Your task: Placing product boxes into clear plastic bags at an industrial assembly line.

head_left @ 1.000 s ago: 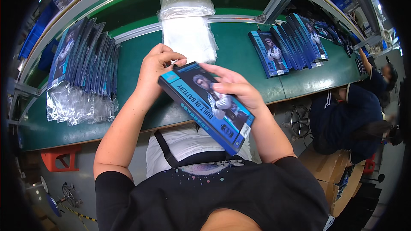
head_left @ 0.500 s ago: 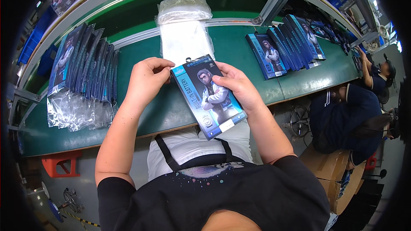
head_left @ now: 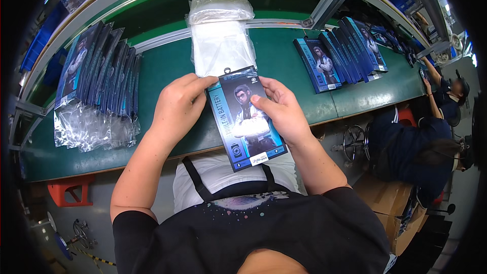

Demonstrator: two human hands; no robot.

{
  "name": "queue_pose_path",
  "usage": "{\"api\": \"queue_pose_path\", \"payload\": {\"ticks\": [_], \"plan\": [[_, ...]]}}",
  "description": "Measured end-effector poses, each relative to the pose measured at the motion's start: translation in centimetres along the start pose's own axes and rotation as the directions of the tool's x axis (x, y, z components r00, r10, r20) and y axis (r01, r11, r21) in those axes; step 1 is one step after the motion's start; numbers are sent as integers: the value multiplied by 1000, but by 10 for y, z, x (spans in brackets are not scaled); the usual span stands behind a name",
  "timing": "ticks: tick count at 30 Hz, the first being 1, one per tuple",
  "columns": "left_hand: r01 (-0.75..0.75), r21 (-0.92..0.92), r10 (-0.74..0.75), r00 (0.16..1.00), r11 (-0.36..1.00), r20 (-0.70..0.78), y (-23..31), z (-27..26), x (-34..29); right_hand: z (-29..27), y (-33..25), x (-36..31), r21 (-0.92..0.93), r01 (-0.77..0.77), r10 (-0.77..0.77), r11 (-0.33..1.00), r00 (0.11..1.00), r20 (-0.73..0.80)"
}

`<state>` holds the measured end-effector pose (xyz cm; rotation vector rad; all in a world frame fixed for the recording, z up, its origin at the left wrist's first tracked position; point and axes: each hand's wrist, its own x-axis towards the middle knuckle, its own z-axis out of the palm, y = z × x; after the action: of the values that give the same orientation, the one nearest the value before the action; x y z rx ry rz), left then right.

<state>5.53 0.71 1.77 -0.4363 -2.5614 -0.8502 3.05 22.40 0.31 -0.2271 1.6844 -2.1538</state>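
Observation:
I hold a flat blue product box [head_left: 247, 120] with a printed figure on its face, over the near edge of the green workbench [head_left: 167, 71]. My left hand [head_left: 177, 107] grips its upper left corner and left edge. My right hand [head_left: 283, 110] holds its right edge, thumb pressed on the front. The box stands nearly upright in the picture, its hang tab pointing at a stack of clear plastic bags [head_left: 221, 40] lying just beyond it on the bench.
A row of bagged boxes [head_left: 99, 89] leans at the left of the bench. Unbagged blue boxes [head_left: 345, 56] are lined up at the right. Another person in dark clothes [head_left: 421, 142] sits at the right. A cardboard carton [head_left: 390, 203] stands by my right side.
The box has turned from tilted to nearly upright and risen toward the stack of clear bags. Both hands moved up with it.

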Motion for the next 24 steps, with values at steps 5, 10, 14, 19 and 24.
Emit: {"api": "queue_pose_path", "payload": {"ticks": [5,10,14,19,24], "plan": [[133,-230,-134,991,964,13,4,1,-8,-5,4,-5,62,-1,2,998,1000,-12],[76,-171,-61,994,982,92,13,2,-12,3,15,-5,5,100,-98,995,981,-165],[332,-516,-251,942,790,222,7,2,-21,-3,8,-8,151,43,-18,988,986,-167],[405,-884,-473,747,-232,467,19,22,-22,7,6,-17,41,65,-64,997,998,-29],[349,-902,-519,738,-252,431,1,22,-12,-1,8,-17,-234,104,-39,967,964,264]]}}
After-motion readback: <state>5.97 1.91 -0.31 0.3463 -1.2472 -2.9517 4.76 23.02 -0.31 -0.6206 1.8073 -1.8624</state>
